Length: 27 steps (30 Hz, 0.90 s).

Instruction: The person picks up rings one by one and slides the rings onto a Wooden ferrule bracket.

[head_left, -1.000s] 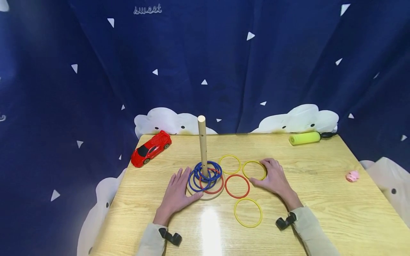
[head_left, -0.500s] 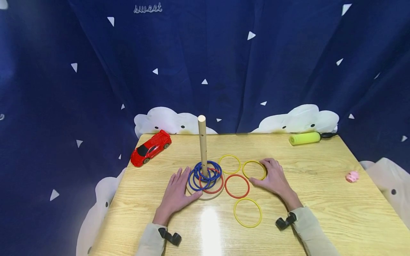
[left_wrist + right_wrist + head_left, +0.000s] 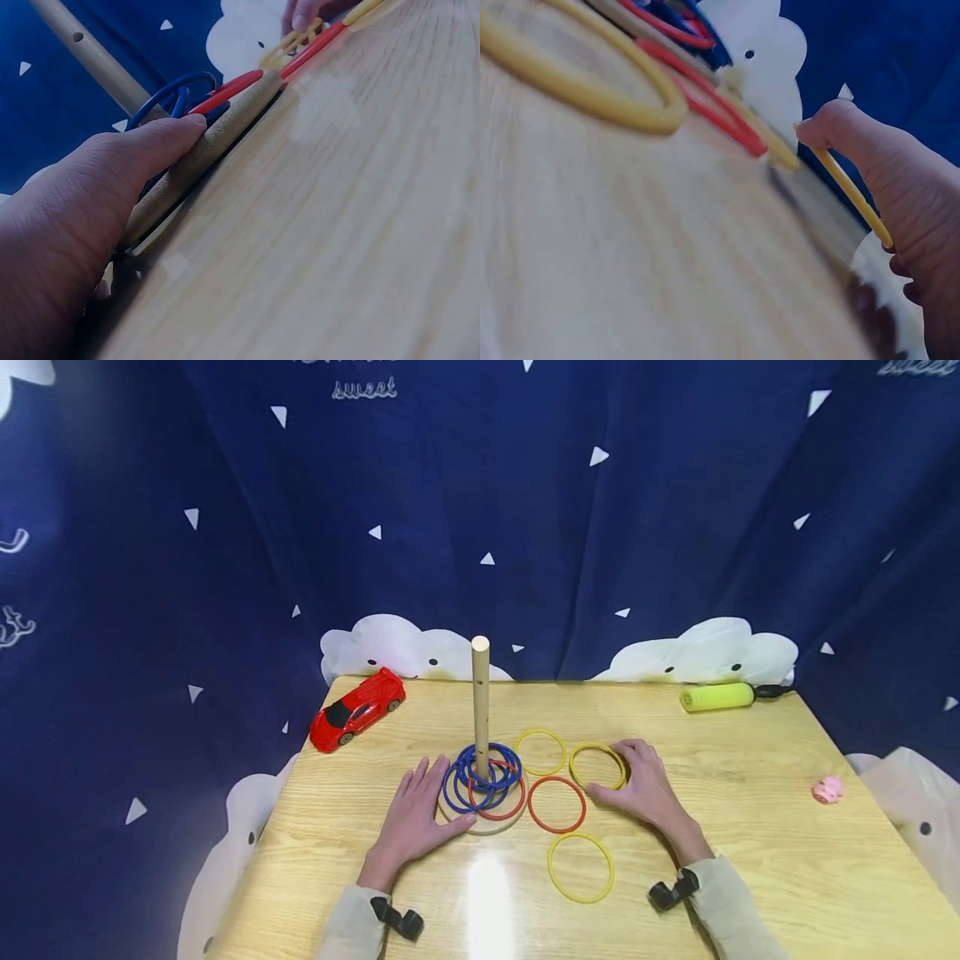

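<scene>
On the head view the left hand (image 3: 415, 814) lay flat on the desk (image 3: 750, 827), fingers straight, its thumb against the round wooden base (image 3: 487, 823) of the peg (image 3: 481, 706), where blue rings (image 3: 480, 770) and a red one were stacked. The left wrist view showed what that angle missed: the thumb (image 3: 142, 154) pressed on the base's edge. The right hand (image 3: 643, 787) rested beside a yellow ring (image 3: 597, 766); only the right wrist view revealed that ring (image 3: 851, 196) lifted on edge, pinched under the thumb. A red ring (image 3: 556, 804) and two more yellow ones lay between the hands.
</scene>
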Tool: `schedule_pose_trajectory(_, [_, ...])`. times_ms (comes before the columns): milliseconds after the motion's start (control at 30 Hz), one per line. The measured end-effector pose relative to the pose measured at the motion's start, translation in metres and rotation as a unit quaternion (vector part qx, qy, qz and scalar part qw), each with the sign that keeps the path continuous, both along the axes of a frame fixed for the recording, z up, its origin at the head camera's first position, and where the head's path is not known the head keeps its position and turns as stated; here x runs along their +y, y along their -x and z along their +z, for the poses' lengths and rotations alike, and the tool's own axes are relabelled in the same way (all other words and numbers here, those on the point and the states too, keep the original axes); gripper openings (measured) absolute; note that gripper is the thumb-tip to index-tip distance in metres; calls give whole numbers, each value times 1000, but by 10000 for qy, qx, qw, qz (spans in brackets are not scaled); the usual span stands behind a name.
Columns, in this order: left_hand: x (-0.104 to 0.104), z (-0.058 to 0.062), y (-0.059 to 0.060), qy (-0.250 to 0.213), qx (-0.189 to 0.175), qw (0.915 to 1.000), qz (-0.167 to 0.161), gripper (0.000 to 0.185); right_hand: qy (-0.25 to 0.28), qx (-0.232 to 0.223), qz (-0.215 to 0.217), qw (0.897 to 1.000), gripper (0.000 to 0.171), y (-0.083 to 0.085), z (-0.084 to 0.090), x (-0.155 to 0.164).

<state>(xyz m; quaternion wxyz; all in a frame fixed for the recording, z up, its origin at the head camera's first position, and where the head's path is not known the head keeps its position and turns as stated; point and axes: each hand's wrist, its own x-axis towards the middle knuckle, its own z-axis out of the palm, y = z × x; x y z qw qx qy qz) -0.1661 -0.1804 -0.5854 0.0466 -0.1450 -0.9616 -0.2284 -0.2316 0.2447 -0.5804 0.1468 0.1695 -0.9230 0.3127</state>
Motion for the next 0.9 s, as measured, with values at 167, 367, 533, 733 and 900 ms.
schedule_pose_trajectory(167, [-1, 0, -1, 6, -9, 10000, -11, 114, 15, 161, 127, 9998, 84, -2, 12, -2])
schedule_pose_trajectory(367, [-1, -1, -1, 18, 5, 10000, 7, 115, 102, 330, 357, 9988, 81, 0, 44, -8])
schedule_pose_trajectory(533, [-1, -1, -2, -17, -3, 10000, 23, 114, 289, 581, 615, 9960, 80, 7, 83, -18])
schedule_pose_trajectory(733, [-3, -3, -2, -10, 3, 10000, 39, 114, 414, 917, 986, 9900, 80, 15, 133, -33])
schedule_pose_trajectory(900, [-1, -2, -1, -19, 47, 10000, 1, 114, 656, 1400, 1347, 9787, 81, 20, 171, -47])
